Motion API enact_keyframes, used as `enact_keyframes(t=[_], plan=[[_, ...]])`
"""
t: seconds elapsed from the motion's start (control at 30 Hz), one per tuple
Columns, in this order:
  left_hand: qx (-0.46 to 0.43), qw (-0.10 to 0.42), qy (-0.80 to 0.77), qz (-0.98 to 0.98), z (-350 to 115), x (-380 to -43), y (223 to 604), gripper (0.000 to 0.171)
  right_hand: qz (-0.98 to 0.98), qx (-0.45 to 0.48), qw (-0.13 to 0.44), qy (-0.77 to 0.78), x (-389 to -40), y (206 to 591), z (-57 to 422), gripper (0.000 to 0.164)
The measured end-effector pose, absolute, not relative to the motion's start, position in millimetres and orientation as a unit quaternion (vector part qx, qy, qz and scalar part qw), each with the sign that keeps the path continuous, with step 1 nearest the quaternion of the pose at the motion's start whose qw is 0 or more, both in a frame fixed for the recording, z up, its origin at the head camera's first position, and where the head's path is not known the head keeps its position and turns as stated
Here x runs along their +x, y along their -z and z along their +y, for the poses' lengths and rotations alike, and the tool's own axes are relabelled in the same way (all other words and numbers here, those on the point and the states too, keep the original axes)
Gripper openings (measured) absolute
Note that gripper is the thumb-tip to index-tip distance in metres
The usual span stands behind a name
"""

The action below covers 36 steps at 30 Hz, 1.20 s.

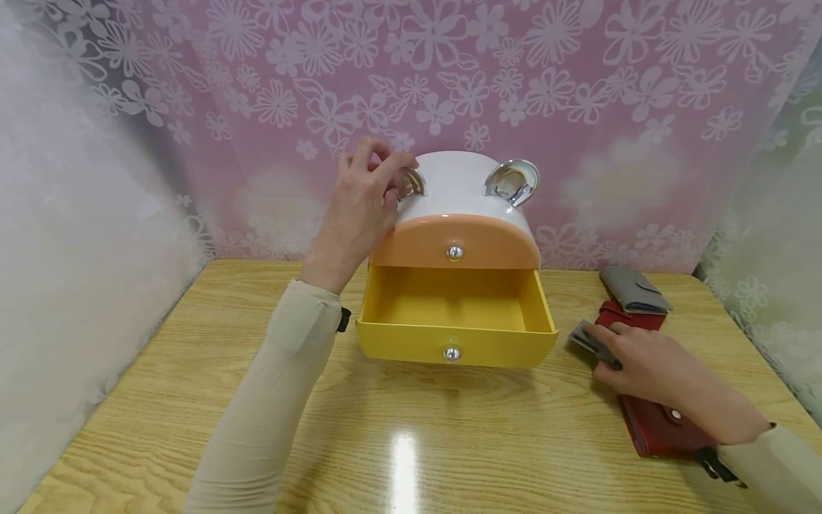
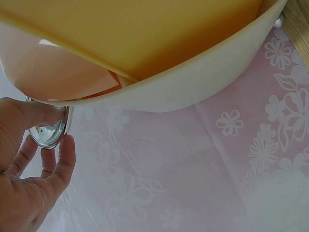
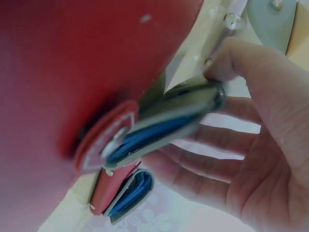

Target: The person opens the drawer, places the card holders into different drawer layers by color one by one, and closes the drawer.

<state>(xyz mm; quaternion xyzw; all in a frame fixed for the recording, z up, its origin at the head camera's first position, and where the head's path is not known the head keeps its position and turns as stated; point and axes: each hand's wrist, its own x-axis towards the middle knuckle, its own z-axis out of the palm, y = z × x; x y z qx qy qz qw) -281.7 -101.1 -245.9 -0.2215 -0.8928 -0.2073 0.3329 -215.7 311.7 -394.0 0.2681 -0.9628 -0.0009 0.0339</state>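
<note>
A small white chest [image 1: 452, 178] with silver ears has its orange upper drawer [image 1: 411, 246] closed and its yellow lower drawer [image 1: 398, 346] pulled out, with nothing inside. My left hand [image 1: 359, 203] holds the chest's left ear [image 2: 50, 133] between thumb and fingers. Off to the right, my right hand [image 1: 661, 364] pinches a small grey wallet [image 1: 581, 337] by its edge. Blue lining shows along that wallet's open side in the right wrist view. Under the right forearm lies a larger red wallet [image 1: 648, 432] with a snap, partly covered.
Behind the right hand, a second grey wallet [image 1: 632, 289] lies over a smaller red wallet [image 1: 642, 319]. A pink flowered curtain [image 1: 616, 93] hangs behind the wooden table [image 1: 193, 400], and pale cloth borders both sides.
</note>
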Motion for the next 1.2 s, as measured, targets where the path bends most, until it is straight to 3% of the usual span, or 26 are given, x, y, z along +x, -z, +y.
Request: enact_keyframes(t=[0.33,0.73,1.1,1.2], plan=[[-0.22,0.331,0.208,-0.894,-101,-281,245,0.031,-0.966,0.257,0.033,-0.022,-214,390,314,0.055],[-0.222,0.329,0.21,-0.894,-101,-281,246,0.031,-0.965,0.251,0.07,-0.022,-209,382,316,0.038],[-0.218,0.322,0.205,-0.899,-100,-280,244,0.034,-0.937,0.291,0.194,-0.016,-203,382,322,0.043],[-0.22,0.323,0.202,-0.898,-100,-279,244,0.034,-0.921,0.312,0.231,-0.021,-204,382,325,0.034]])
